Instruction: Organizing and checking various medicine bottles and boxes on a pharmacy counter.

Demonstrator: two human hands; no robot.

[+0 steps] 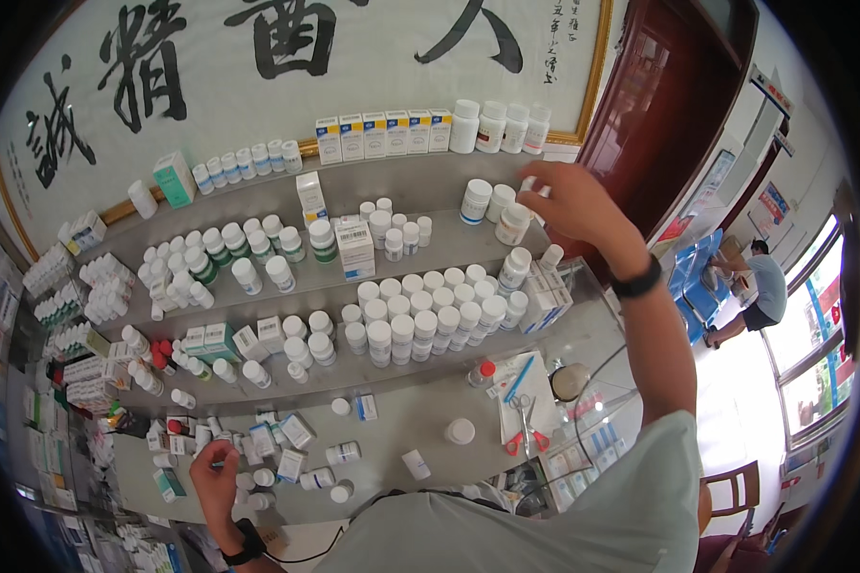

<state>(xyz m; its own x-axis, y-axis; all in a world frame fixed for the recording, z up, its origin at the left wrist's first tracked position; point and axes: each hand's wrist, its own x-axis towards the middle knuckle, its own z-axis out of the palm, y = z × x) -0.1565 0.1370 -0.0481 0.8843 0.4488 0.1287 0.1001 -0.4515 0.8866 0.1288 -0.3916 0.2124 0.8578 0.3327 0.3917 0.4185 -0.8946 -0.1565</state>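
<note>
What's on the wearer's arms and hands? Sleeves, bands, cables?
Left hand and right hand: no gloves. Left wristband and right wristband: black. Right sleeve: short, pale grey-green; left sleeve out of view. Thin black cable beside the left wristband; attachment unclear.

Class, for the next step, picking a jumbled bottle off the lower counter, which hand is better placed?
Probably the left hand: it is beside the jumbled bottles, while the right hand is up by white shelf bottles.

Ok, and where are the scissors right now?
In the head view, the red-handled scissors lie right of centre on the lowest counter, on white paper, just below the blue stick.
</note>
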